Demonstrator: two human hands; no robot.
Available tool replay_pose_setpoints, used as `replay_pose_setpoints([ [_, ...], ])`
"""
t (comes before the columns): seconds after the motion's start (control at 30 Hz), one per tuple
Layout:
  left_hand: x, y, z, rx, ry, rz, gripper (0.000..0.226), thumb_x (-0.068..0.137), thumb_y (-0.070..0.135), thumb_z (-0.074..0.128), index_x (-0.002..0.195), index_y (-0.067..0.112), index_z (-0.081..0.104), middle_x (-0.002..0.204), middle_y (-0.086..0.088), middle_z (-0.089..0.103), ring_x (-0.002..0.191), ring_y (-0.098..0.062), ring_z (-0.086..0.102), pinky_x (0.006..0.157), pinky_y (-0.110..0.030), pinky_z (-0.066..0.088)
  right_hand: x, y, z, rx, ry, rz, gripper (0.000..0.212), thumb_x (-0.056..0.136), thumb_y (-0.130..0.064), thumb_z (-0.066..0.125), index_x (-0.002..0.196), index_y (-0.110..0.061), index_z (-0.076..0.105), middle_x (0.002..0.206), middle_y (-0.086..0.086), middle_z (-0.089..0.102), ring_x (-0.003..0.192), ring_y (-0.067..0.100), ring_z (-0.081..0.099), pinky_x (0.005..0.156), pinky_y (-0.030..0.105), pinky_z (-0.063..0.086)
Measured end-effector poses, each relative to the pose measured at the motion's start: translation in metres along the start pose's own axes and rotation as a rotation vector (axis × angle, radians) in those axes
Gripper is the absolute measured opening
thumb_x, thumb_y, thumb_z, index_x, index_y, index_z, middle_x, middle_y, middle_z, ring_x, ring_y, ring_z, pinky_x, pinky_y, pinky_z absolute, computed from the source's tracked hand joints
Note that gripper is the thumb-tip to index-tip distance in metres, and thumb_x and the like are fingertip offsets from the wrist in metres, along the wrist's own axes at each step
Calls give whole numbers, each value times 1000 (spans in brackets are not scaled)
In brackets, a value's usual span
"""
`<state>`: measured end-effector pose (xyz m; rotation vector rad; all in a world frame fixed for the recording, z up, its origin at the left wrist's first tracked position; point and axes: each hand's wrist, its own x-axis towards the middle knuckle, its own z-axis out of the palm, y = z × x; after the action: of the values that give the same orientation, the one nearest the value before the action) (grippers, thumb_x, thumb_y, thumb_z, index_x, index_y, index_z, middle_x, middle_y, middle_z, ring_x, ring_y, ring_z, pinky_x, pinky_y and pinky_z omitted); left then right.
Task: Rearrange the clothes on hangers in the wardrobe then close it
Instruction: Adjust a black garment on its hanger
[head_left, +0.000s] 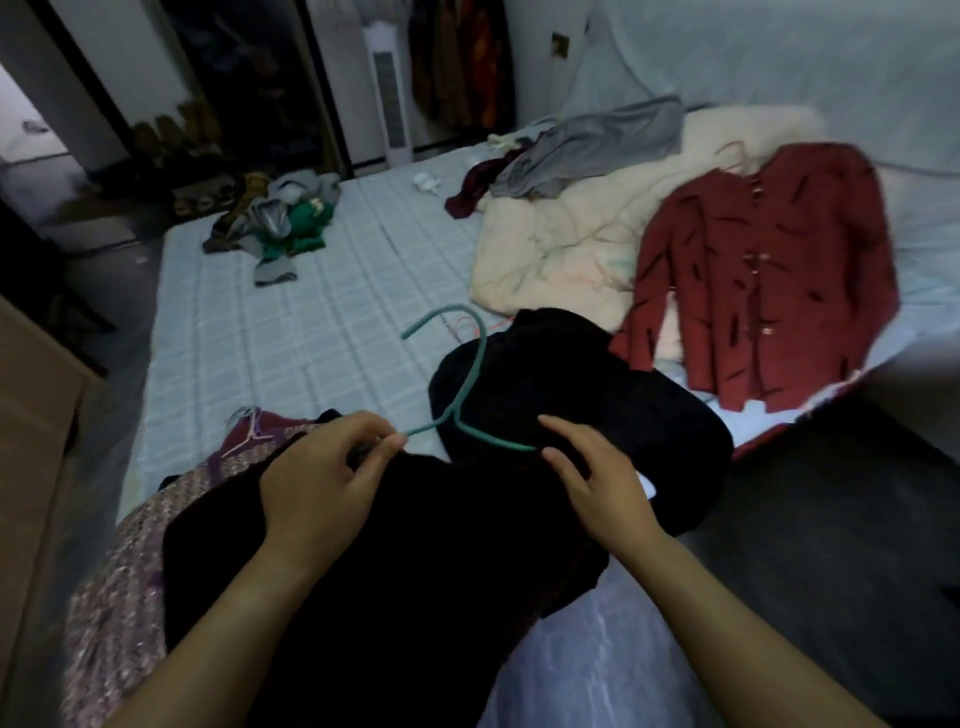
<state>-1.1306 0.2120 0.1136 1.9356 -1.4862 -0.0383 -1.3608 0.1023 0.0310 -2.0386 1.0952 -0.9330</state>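
Note:
A black garment (395, 561) lies spread over the near edge of the bed, with a teal hanger (470, 374) lying on it, hook pointing away. My left hand (322, 483) pinches the hanger's left arm together with the black cloth. My right hand (597, 478) grips the black cloth at the hanger's right arm. A red patterned blouse (769, 270) on a pale hanger lies at the right of the bed. The open wardrobe (457, 62) with hanging clothes stands at the back.
A pink knitted garment (119, 597) lies under the black one at the left. A cream quilt (561, 239), a grey top (597, 150) and a pile of green and grey clothes (285, 223) lie on the mattress (311, 322). A white tower fan (389, 88) stands behind the bed.

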Motion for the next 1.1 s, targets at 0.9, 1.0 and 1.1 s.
replay_pose_setpoints([
  [0.9, 256, 87, 205, -591, -251, -157, 16, 86, 30, 65, 70, 26, 64, 66, 1, 63, 57, -4, 53, 60, -32, 45, 248, 122, -178, -360, 203, -56, 33, 86, -39, 50, 105, -18, 67, 98, 2, 69, 91, 17, 62, 84, 32, 47],
  [1.0, 276, 56, 219, -537, -208, -247, 15, 86, 31, 64, 72, 25, 64, 67, 3, 63, 59, -6, 53, 61, -31, 44, 291, 146, -144, -281, 92, -30, 33, 86, -36, 54, 108, -15, 67, 103, 3, 68, 96, 11, 58, 87, 13, 38],
  [1.1, 297, 31, 241, -425, -172, -341, 16, 87, 31, 63, 73, 25, 63, 63, 6, 59, 60, 1, 52, 57, -21, 37, 339, 170, -111, -244, -13, -21, 28, 86, -26, 60, 109, -12, 66, 109, 5, 67, 103, 15, 59, 90, 11, 34],
])
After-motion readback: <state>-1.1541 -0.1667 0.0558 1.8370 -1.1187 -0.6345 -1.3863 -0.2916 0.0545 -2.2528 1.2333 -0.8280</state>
